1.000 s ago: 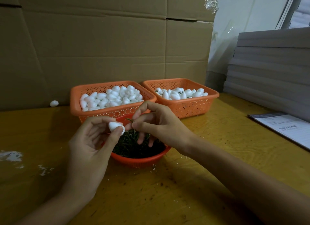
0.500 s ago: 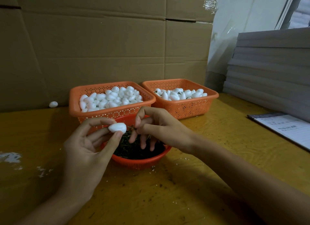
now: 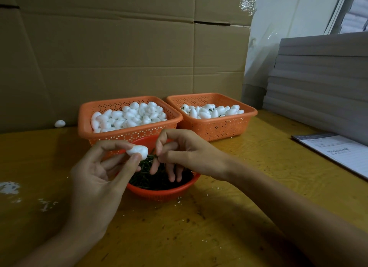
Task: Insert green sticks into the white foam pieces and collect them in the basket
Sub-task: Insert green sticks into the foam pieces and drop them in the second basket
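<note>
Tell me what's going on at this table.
A person is fitting green sticks into foam pieces. The left hand pinches a white foam piece above the red bowl of sticks; the right hand pinches a green stick beside it, not yet inserted. Behind stand two orange baskets: the left basket heaped with foam pieces, the right basket less full.

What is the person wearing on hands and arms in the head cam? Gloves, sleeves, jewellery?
Nothing worn that shows. The left hand and right hand are bare: no gloves, rings or tape. The left forearm and right forearm are uncovered as far as the frame edge, with no sleeve, watch or wristband in view. No markings are visible.
</note>
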